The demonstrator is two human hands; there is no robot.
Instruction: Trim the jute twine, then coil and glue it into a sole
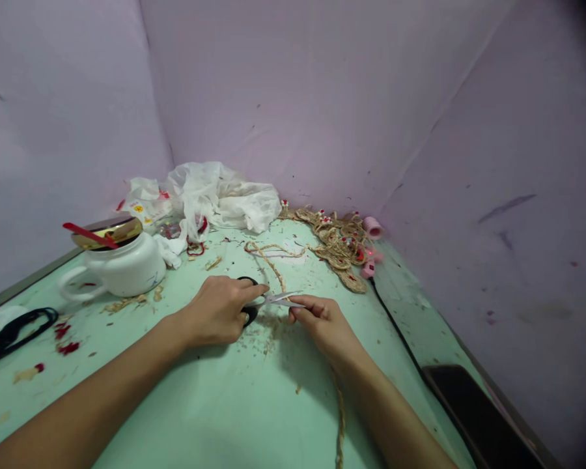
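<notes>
My left hand point(219, 311) is closed around the black handles of a pair of scissors point(266, 301), whose blades point right and stand slightly apart. A braided straw cord point(274, 268) runs down from a loop on the table to the blades. My right hand point(322, 319) pinches the cord close to the blade tips, fingers together. Below that hand, more of the braided cord point(340, 417) hangs toward the near edge. Whether the blades touch the cord cannot be made out exactly.
On the left stand a white mug point(127, 266) with a gold lid point(110, 232) and a black cord point(14, 335). White plastic bags point(219, 195) lie at the back. Braided straw pieces point(339, 241) pile beside a pink device point(368, 267). A dark phone point(478, 410) rests at right.
</notes>
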